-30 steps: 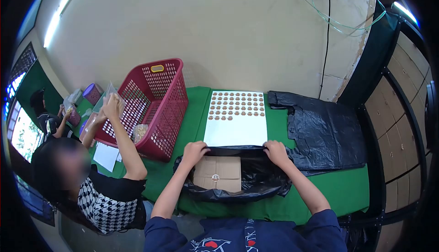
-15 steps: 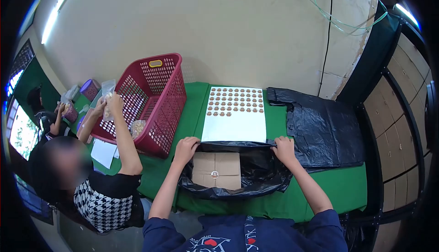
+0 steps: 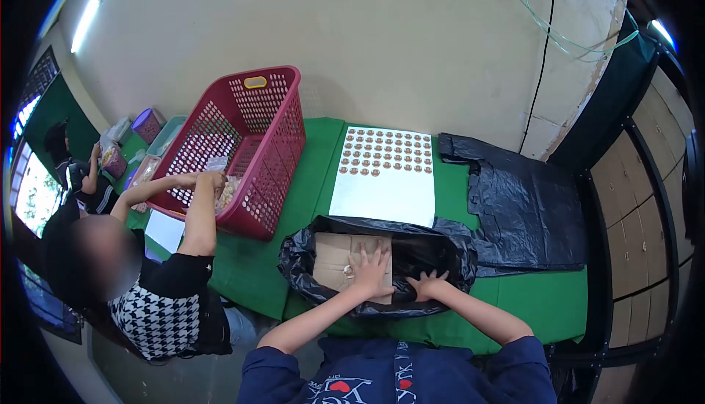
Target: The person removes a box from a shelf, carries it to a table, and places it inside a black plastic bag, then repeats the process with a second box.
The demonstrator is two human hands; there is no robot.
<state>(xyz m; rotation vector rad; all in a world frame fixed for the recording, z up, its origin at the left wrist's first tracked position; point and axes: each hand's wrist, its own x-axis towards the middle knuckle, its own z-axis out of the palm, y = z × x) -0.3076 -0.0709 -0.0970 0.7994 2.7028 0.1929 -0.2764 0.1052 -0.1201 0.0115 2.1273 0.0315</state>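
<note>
both hands are reaching down into the black bag (image 3: 440,246) sitting at the near edge of the tabletop (image 3: 558,301), its mouth rolled wide so the box (image 3: 334,253) inside is lying flat and reachable. the left hand (image 3: 372,270) is pressing on the box, fingers spread flat, as if to seat it against the bag's bottom. the right hand (image 3: 426,284) is resting just beside it on the bag lining, fingers splayed and holding nothing.

counted: one box, one open bag, one more black bag (image 3: 525,206) lying flat toward the right edge, one white sheet (image 3: 382,198) of round stickers behind the open bag, one red basket (image 3: 253,154) at the left, where a co-worker's hand (image 3: 213,180) is reaching in.
</note>
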